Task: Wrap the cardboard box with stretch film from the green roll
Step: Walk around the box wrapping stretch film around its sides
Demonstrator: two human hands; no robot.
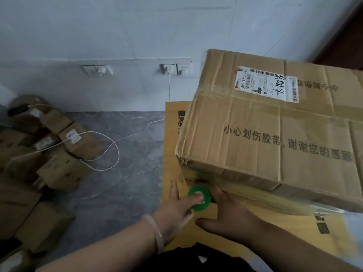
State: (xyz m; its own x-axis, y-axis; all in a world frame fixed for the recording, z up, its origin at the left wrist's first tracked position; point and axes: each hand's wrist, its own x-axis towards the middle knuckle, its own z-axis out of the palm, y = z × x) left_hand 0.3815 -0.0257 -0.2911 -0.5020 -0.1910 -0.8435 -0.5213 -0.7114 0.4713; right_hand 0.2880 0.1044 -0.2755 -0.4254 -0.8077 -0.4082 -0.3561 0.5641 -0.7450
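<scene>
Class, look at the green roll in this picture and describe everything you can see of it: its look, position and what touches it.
The green roll is a small ring with a bright green end face turned up toward the camera, blurred by motion. It sits low at the near left corner of the cardboard box, above flat yellow-brown cardboard sheet. The left hand has a finger pressed into its centre; the right hand is against its right side. Clear film stretches from it along the box's near face.

Roll [199,197] before box [275,134], between hands.

Grey marbled floor [121,193], white wall [117,26]
</scene>
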